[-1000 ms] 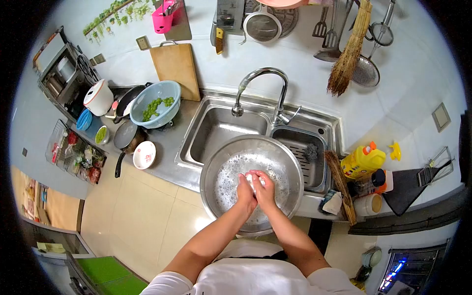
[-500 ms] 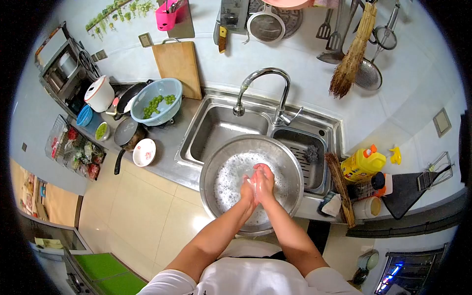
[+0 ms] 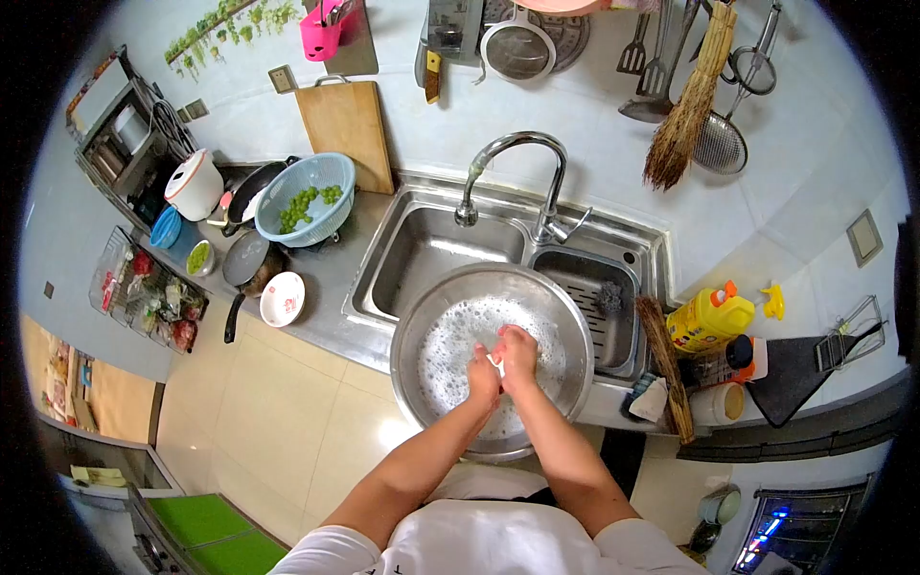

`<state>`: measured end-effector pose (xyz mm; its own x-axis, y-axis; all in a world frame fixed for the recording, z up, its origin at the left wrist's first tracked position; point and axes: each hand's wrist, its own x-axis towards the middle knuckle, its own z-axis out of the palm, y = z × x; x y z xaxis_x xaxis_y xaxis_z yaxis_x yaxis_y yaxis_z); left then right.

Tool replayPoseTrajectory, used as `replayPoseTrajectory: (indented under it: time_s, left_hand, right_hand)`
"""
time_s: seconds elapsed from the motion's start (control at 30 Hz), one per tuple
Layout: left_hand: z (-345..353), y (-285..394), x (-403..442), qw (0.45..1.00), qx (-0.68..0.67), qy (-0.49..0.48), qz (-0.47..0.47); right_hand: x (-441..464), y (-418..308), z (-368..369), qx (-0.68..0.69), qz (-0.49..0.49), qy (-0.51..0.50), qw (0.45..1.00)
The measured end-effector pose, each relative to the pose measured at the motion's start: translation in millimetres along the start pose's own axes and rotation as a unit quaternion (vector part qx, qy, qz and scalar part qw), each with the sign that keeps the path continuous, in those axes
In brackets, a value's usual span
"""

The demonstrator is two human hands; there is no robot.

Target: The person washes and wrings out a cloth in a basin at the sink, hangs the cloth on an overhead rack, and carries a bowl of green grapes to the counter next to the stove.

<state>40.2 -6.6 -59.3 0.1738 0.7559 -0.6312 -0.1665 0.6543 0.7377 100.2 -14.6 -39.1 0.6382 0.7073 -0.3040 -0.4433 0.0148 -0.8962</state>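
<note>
Head view, looking down past a white shirt, puts the person's hands together over a steel basin [image 3: 406, 350] at the near edge of the sink [image 3: 422, 235]. The left hand [image 3: 484, 376] and the right hand [image 3: 518, 357] meet just right of the basin's middle, fingers curled in tightly and gripping a small white piece [image 3: 496, 365] between them (cloth or something else, I can't tell from where I stand). Sudsy water [image 3: 446, 350] lies below, froth spread mostly to the left and far side. Beyond the basin, the faucet [image 3: 522, 141] arches over the sink; a dark scouring pad [image 3: 609, 299] sits in its right compartment. Off to the left on the counter are a white bowl [image 3: 282, 301], a pan [image 3: 251, 261] and a blue colander [image 3: 339, 174] with green fruit [image 3: 299, 206] inside. To the right, a bundle of sticks [image 3: 664, 369] lies beside a yellow bottle [image 3: 707, 321].
</note>
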Motion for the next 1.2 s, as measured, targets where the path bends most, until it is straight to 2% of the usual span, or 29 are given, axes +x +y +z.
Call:
replayPoseTrajectory:
  time_s: [0.07, 0.1, 0.17, 0.2, 0.23, 0.3, 0.33, 0.37, 0.43, 0.47, 0.5, 0.57, 0.63, 0.7, 0.73, 0.83, 0.87, 0.93, 0.97, 1.03, 1.1, 1.17, 1.2]
  left_hand:
    - [-1.1, 17.6, -8.2, 0.996, 0.078, -0.037, -0.032]
    - [-4.2, 21.5, -5.6, 0.996, 0.079, -0.037, -0.032]
    - [-16.6, 31.0, 0.8, 0.992, 0.041, -0.118, -0.018]
    - [-24.0, 37.1, 6.4, 0.985, 0.014, -0.17, -0.015]
    - [-24.1, 48.0, 1.9, 0.985, 0.015, -0.169, -0.015]
    - [-23.3, 66.4, -6.5, 0.984, 0.001, -0.175, 0.044]
    - [-28.4, 69.6, 1.5, 0.977, -0.034, -0.206, 0.036]
    - [-29.8, 73.8, 2.6, 0.977, -0.034, -0.206, 0.037]
    - [-31.5, 83.1, 1.0, 0.97, -0.009, -0.221, 0.099]
    - [-34.0, 86.0, 4.9, 0.968, -0.018, -0.223, 0.111]
    - [-35.7, 90.8, 4.4, 0.968, -0.018, -0.224, 0.113]
    - [-38.0, 97.1, 1.8, 0.963, 0.02, -0.211, 0.168]
    - [-38.2, 103.0, -2.1, 0.964, 0.019, -0.187, 0.188]
    - [-44.0, 106.2, 3.7, 0.96, 0.055, -0.177, 0.21]
    - [-45.5, 106.5, 5.4, 0.959, 0.058, -0.161, 0.227]
    - [-47.2, 110.3, 5.9, 0.951, 0.087, -0.143, 0.259]
    - [-47.8, 111.6, 5.0, 0.951, 0.086, -0.143, 0.26]
    - [-44.7, 119.7, -4.4, 0.949, 0.117, -0.12, 0.267]
    - [-42.3, 123.1, -9.9, 0.948, 0.116, -0.123, 0.268]
    - [-35.9, 132.9, -24.0, 0.958, 0.067, -0.113, 0.256]
    - [-36.1, 136.3, -31.7, 0.957, 0.066, -0.136, 0.248]
    - [-34.7, 136.0, -38.5, 0.971, 0.009, -0.173, 0.165]
    - [-36.1, 129.6, -32.5, 0.967, 0.027, -0.202, 0.153]
  right_hand:
    - [-0.4, -6.7, -7.1, 0.104, 0.037, -0.047, 0.993]
    - [-2.7, -10.6, -8.4, 0.105, 0.037, -0.046, 0.993]
    - [-8.2, -18.1, -10.4, 0.079, -0.015, -0.041, 0.996]
    - [-4.1, -16.1, -25.7, 0.074, -0.005, -0.115, 0.991]
    - [-3.9, -20.5, -31.8, 0.075, -0.005, -0.115, 0.99]
    - [-6.9, -29.7, -43.0, 0.085, 0.024, -0.197, 0.976]
    - [-9.5, -37.0, -50.2, 0.09, 0.066, -0.237, 0.965]
    - [-12.1, -41.3, -52.9, 0.09, 0.065, -0.238, 0.965]
    - [-18.0, -48.1, -56.5, -0.068, 0.006, -0.242, 0.968]
    - [-18.9, -55.0, -59.3, -0.136, 0.017, -0.235, 0.962]
    - [-20.6, -62.3, -60.9, -0.136, 0.016, -0.235, 0.962]
    - [-23.2, -73.2, -64.7, -0.23, -0.022, -0.222, 0.947]
    - [-21.7, -79.6, -69.6, -0.254, -0.06, -0.202, 0.944]
    - [-22.2, -88.6, -75.0, -0.37, -0.077, -0.17, 0.91]
    - [-23.5, -88.7, -76.3, -0.394, -0.128, -0.133, 0.9]
    - [-31.3, -106.5, -74.3, -0.43, -0.121, -0.13, 0.885]
    - [-35.2, -111.1, -71.9, -0.431, -0.122, -0.129, 0.885]
    - [-42.4, -119.2, -65.1, -0.424, -0.223, -0.092, 0.873]
    - [-46.3, -123.3, -61.0, -0.424, -0.226, -0.09, 0.872]
    - [-51.2, -129.9, -50.9, -0.385, -0.343, -0.034, 0.856]
    - [-51.2, -134.1, -43.7, -0.392, -0.359, -0.011, 0.847]
    - [-49.2, -135.4, -33.4, -0.331, -0.348, 0.054, 0.876]
    - [-45.4, -131.5, -28.9, -0.308, -0.355, 0.069, 0.88]
